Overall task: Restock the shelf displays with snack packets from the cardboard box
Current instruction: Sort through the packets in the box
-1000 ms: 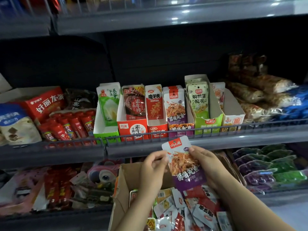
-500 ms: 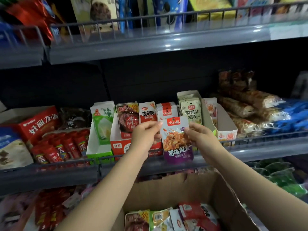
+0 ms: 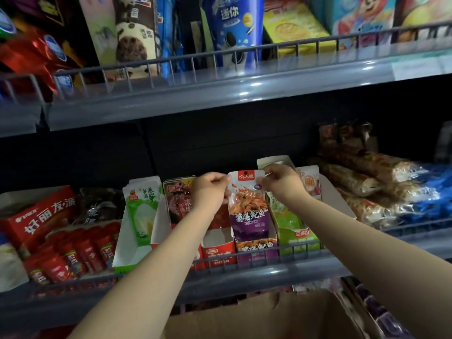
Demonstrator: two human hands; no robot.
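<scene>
Clearly both hands are pinching one snack packet (image 3: 249,204) by its top corners: the left hand (image 3: 210,189) is gripping the upper left edge between curled fingers and thumb, and the right hand (image 3: 281,183) is gripping the upper right edge the same way. Hanging below and between the two hands, the packet is sitting upright in the purple display carton (image 3: 256,248) on the middle shelf (image 3: 244,277), its lower part already tucked behind the carton's front lip. Just left of the left hand a red carton (image 3: 217,250) is showing an open gap; just right of the right hand a green carton (image 3: 293,231) is standing close.

Judging by its flat, glossy look, the packet is probably light and pliant, likely to buckle if pushed from above and a little slippery on its film. Its sealed top strip, where the fingers are pinching now, seems the firmest place to hold, keeping the printed face forward. Below the forearms the cardboard box (image 3: 269,316) is waiting, its contents out of sight
</scene>
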